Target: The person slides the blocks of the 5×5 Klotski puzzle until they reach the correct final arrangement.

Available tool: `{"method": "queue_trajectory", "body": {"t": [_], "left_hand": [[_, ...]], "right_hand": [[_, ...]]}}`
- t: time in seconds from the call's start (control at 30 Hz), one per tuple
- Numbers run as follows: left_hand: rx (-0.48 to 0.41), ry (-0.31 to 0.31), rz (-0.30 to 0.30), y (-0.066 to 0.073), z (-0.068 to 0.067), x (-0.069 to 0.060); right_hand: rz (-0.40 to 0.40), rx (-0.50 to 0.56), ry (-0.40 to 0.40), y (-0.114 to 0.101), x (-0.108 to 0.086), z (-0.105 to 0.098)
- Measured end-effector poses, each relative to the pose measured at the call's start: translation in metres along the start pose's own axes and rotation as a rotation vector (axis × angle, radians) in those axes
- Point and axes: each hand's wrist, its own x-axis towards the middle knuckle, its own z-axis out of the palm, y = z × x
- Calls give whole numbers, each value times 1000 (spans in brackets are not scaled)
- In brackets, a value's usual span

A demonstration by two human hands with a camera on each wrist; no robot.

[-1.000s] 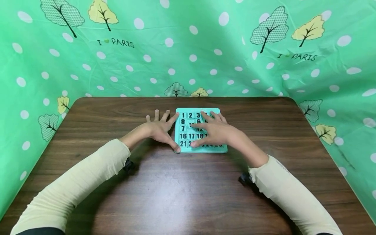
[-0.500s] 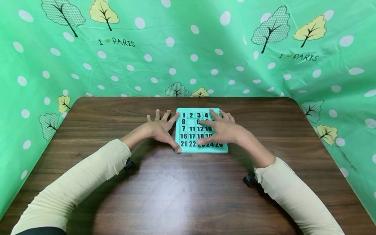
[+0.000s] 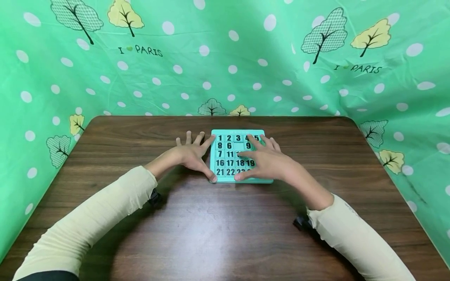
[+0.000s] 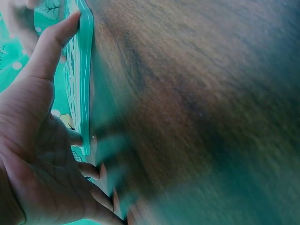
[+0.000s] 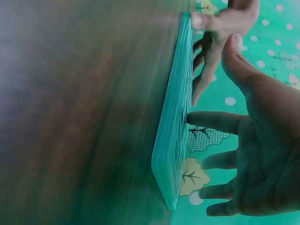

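Number board (image 3: 239, 146), centre: turquoise, black-numbered. Table (image 3: 204, 234), lower frame: dark brown woodgrain. Cloth (image 3: 218, 58), across top: green, white-dotted, yellow tree print. Sleeves (image 3: 84, 218), lower corners: cream.

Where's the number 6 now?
In the head view, tile 6 is left of centre on the teal board: second row down, between tile 8 and the gap.

A brown wood-grain table (image 3: 334, 156) with rounded far corners stands before a green, white-dotted fabric curtain (image 3: 218, 93). Checked grey-green trees (image 3: 325, 35) and yellow trees (image 3: 372, 34) decorate the cloth. Whitish light glares off the tabletop's near middle.
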Motion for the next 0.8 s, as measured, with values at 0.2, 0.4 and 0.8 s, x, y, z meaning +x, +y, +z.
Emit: {"method": "queue_trajectory", "body": {"t": [0.2, 0.4, 0.8], "left_hand": [[-17, -15, 11, 10, -10, -16], [-3, -19, 13, 12, -11, -17], [-3, -15, -11, 1, -1, 0]], "right_hand": [[9, -22, -19, 4, -3, 2], [46, -42, -16, 8, 12, -4], [-47, -12, -25, -10, 7, 1]]}}
